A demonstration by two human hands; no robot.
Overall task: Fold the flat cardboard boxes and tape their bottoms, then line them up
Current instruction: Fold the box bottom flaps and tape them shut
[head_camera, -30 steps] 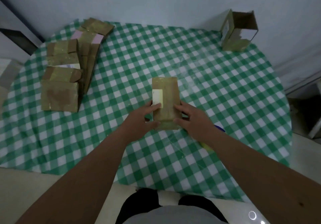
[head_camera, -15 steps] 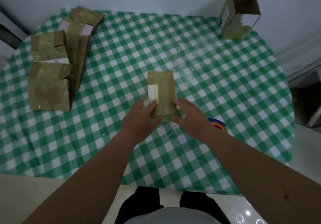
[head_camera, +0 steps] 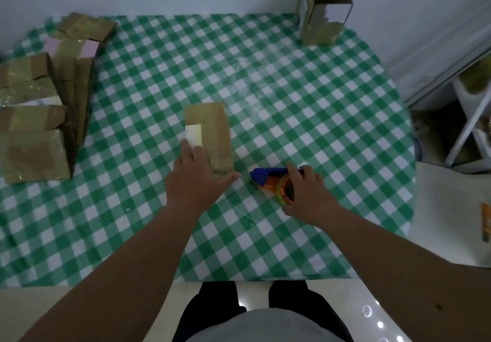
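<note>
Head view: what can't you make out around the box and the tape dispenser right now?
- Box: near end hidden under the left hand; flaps unreadable.
- Tape dispenser: rear half covered by the right hand; tape left unknown.
- Flat cardboard stack: cut off by the left edge; count unclear.

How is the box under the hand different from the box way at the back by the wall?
The box under the left hand lies flat on the tablecloth; the box by the wall stands up. The near box is closed up, while the far box is open so you can see inside. The near box has a pale label on it; the far one has a torn front. Both are brown cardboard.
</note>
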